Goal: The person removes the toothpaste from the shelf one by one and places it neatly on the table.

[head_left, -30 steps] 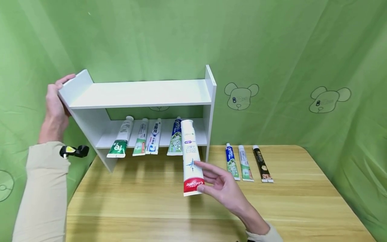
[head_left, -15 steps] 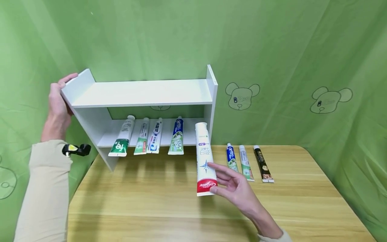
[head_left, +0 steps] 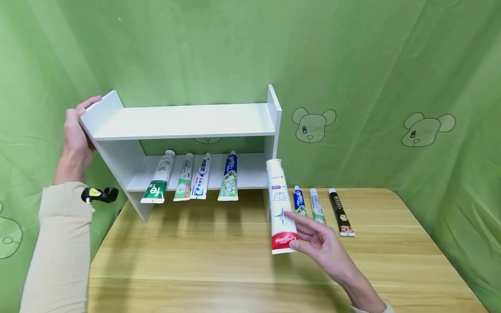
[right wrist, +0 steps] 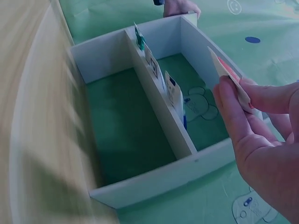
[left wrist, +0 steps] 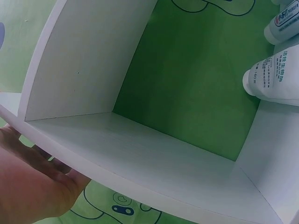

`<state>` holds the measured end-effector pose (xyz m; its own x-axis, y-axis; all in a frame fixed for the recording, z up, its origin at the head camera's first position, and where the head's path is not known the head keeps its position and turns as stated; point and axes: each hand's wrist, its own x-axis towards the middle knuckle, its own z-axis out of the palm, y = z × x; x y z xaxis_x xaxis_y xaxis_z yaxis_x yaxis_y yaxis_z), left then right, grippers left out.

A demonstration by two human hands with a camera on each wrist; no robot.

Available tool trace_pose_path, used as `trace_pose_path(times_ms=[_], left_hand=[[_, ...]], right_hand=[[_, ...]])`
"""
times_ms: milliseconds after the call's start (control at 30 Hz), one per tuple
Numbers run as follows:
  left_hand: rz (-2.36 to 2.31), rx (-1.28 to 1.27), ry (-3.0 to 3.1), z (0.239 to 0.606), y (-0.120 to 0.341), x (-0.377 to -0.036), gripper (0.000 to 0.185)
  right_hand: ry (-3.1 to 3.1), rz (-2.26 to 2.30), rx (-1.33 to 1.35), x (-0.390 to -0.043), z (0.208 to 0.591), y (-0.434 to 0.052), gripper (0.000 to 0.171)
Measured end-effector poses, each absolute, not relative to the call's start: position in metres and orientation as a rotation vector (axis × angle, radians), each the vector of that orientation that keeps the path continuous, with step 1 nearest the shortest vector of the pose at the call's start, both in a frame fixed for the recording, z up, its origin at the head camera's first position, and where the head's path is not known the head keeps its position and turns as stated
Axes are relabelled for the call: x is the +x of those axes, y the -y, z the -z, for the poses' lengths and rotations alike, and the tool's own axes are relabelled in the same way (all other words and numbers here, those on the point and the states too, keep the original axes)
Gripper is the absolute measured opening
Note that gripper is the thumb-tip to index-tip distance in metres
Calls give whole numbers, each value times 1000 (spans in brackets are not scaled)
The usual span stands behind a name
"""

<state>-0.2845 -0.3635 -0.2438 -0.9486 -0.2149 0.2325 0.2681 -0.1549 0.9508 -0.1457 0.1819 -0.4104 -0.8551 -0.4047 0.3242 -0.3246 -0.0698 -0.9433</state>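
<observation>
A white Colgate toothpaste tube (head_left: 281,204) with a red tail end is pinched near that end by my right hand (head_left: 322,243), thumb on one side and fingers on the other. It hangs above the table just in front of the shelf's right side panel, cap pointing away. My left hand (head_left: 76,134) grips the upper left side panel of the white shelf (head_left: 184,121). On the lower board lie a green-and-white tube (head_left: 158,178), a green-striped tube (head_left: 184,177), a white-and-blue tube (head_left: 201,177) and a blue-and-green tube (head_left: 228,177), tails overhanging the front edge.
Right of the shelf, a blue-and-green tube (head_left: 299,201), a green-striped tube (head_left: 317,205) and a black tube (head_left: 341,212) lie on the wooden table (head_left: 188,269). The held tube and right hand partly cover the first two. A green curtain (head_left: 352,65) hangs behind.
My right hand has carried the Colgate toothpaste tube rightward, from before the lower board's right part to before the right side panel. The left hand keeps its grip on the shelf.
</observation>
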Motion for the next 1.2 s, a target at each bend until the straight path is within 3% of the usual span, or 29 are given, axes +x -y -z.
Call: trace_pose_path(times_ms=[733,1200], left_hand=[[2188,-52,1769,245,367,-281,45],[2183,-62,1791,244,363,-283,46]], right_hand=[[-2220,2130,-701,-162,404,-232,60],[-2309,2143,-499,-170,420,-265,63]])
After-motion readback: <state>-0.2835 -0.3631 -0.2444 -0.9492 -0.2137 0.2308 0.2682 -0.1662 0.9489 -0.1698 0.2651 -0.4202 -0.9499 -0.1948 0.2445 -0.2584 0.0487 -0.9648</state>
